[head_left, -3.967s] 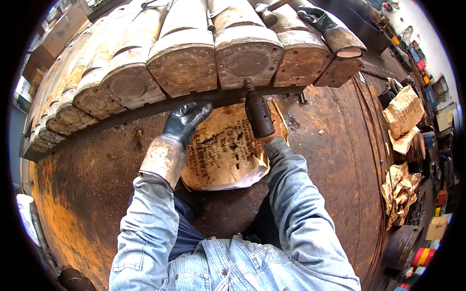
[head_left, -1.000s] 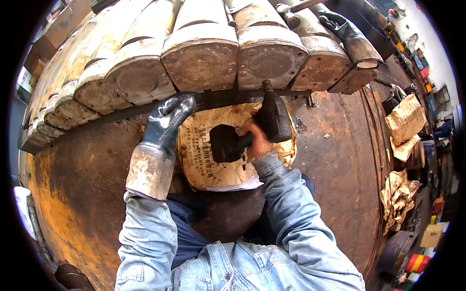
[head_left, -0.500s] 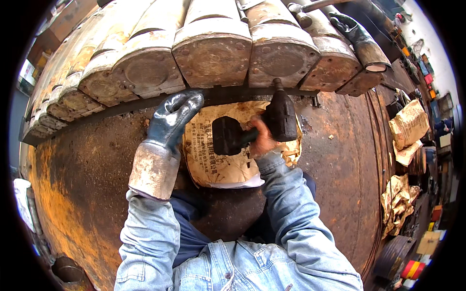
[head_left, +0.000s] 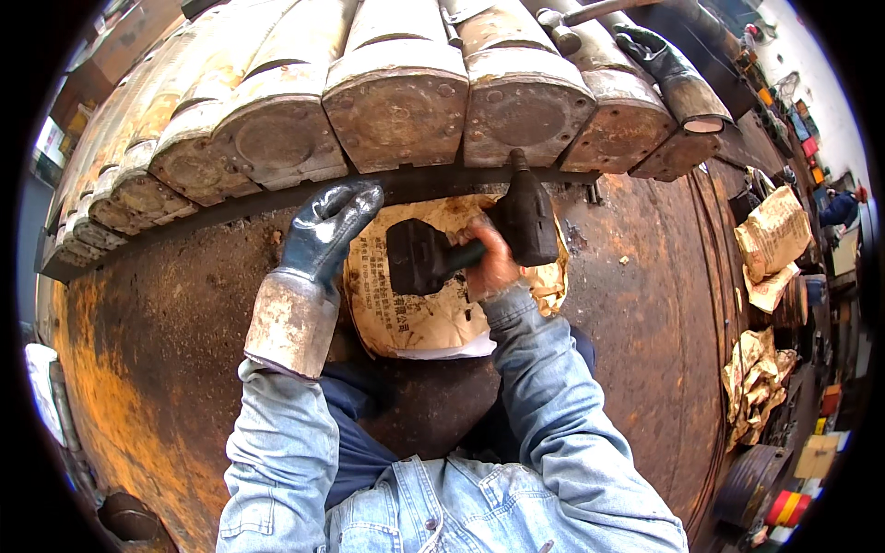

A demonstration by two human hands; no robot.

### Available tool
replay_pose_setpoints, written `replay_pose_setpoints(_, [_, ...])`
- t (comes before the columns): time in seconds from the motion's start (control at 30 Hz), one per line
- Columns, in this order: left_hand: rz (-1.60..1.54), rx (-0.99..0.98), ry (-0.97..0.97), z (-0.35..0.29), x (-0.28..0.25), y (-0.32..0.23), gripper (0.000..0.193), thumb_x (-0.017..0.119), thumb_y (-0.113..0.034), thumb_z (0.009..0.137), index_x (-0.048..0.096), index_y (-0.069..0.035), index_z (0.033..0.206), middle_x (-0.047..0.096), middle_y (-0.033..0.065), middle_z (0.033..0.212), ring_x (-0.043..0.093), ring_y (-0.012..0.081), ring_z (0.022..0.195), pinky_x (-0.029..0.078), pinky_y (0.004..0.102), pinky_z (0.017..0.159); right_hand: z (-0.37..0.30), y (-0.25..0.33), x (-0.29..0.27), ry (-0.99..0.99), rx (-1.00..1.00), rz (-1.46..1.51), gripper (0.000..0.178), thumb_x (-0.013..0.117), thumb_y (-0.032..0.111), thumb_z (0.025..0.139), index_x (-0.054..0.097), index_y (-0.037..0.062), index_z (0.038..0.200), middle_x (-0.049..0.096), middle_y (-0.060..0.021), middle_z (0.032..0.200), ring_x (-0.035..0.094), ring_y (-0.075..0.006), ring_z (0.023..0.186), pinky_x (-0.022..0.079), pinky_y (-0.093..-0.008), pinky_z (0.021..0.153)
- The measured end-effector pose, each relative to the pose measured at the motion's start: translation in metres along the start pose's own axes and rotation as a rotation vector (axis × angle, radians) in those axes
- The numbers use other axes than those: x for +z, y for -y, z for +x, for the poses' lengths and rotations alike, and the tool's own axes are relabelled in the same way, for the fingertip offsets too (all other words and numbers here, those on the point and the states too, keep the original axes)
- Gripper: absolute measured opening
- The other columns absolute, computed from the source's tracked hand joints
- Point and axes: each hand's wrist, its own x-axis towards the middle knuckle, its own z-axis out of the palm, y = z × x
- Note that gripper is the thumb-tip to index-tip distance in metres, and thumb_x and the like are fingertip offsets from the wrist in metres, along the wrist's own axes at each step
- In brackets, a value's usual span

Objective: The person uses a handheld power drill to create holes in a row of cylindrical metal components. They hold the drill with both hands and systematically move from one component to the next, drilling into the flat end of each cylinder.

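From my remote seat, the biggest thing I have is the rusty metal surface (head_left: pixel 654 323), which spreads left, right and near under everything. Across its far side runs a row of grimy metal blocks (head_left: pixel 392 120), their rounded end faces turned toward the near side. A brown paper sack (head_left: pixel 406 327) lies flat just nearer than the row, between and partly beneath the two hands.

Over that sack is the dark power tool (head_left: pixel 530 221). Its battery end sits to the left of the bare right hand (head_left: pixel 493 258), its body to the far right of it, and its narrow nose points far, overlapping the lower edge of one block; I cannot tell whether nose and block touch. My right hand's fingers are wrapped firmly round the handle.

The gloved left hand (head_left: pixel 330 226) is well left of the tool, near the row, fingers folded in to the thumb; I cannot tell whether anything is pinched inside.

On the far right, a loose glove (head_left: pixel 678 78) rests on the blocks, and a piece of crumpled paper (head_left: pixel 761 382) lies nearer on the right. Smallest is a hammer head (head_left: pixel 560 32), far, left of that glove.
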Motion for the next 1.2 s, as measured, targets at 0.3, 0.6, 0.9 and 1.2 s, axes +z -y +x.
replay_pose_setpoints(0.3, [0.037,0.017,-0.019,0.004,0.002,0.002,0.027,0.077,-0.012,0.088,0.070,-0.002,0.112,0.071,0.0065,0.108,0.065,0.0119,0.098,0.053,0.0273,0.088,0.008,-0.010,-0.028,0.064,-0.408,-0.588,0.013,0.063,0.012,0.088,0.065,0.0017,0.095,0.065,-0.0052,0.086,0.061,-0.0194,0.087,0.050,-0.0351,0.083])
replay_pose_setpoints(0.6, [-0.025,-0.007,-0.016,0.004,-0.001,0.004,0.028,0.076,-0.012,0.088,0.070,-0.002,0.114,0.071,0.0069,0.109,0.065,0.0125,0.099,0.053,0.0268,0.089,0.011,-0.016,-0.018,-0.086,-0.193,-0.215,0.016,0.060,0.014,0.088,0.066,0.0000,0.083,0.063,-0.0047,0.072,0.060,-0.0164,0.070,0.048,-0.0307,0.068])
replay_pose_setpoints(0.9, [0.002,0.000,0.025,0.000,0.001,0.004,0.030,0.077,-0.014,0.088,0.070,-0.001,0.114,0.071,0.0071,0.110,0.064,0.0131,0.100,0.052,0.0277,0.090,0.005,-0.009,-0.019,-0.061,-0.278,-0.366,0.019,0.064,0.021,0.088,0.064,0.0025,0.081,0.062,-0.0044,0.071,0.060,-0.0170,0.071,0.049,-0.0311,0.070])
replay_pose_setpoints(1.2, [0.104,-0.072,0.055,0.002,0.026,-0.004,0.028,0.078,-0.022,0.088,0.072,-0.006,0.110,0.071,0.0049,0.107,0.064,0.0131,0.099,0.051,0.0299,0.089,-0.017,0.044,-0.023,-0.098,-0.103,-0.469,0.028,0.069,0.002,0.079,0.063,0.0016,0.106,0.062,-0.0038,0.081,0.058,-0.0163,0.070,0.048,-0.0297,0.066])
